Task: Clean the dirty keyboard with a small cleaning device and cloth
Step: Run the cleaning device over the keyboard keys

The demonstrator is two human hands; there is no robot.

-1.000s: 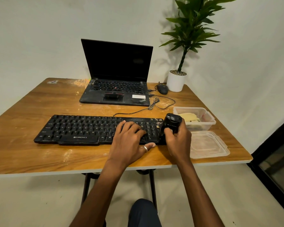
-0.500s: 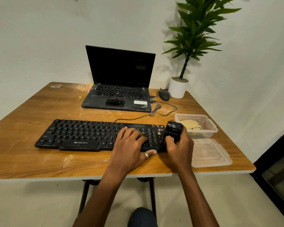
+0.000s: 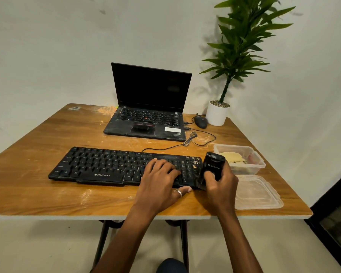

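Note:
A black keyboard (image 3: pixel 106 166) lies across the wooden table (image 3: pixel 37 194), with pale crumbs on its right-hand keys. My left hand (image 3: pixel 159 184) rests flat on the keyboard's right part, fingers spread over the keys. My right hand (image 3: pixel 220 186) grips a small black cleaning device (image 3: pixel 213 166), held upright at the keyboard's right end with its lower tip touching the edge. A yellowish cloth (image 3: pixel 232 157) lies in a clear plastic box (image 3: pixel 258 164) just right of the device.
An open black laptop (image 3: pixel 148 115) stands behind the keyboard, with a mouse (image 3: pixel 200 122) and coiled cable (image 3: pixel 193 138) to its right. A potted plant (image 3: pixel 218 113) fills the far right corner. The box's clear lid (image 3: pixel 256 194) lies near the table's front right edge.
The head camera has tilted up, so everything sits lower in the frame. Both hands keep their places on the keyboard and the device.

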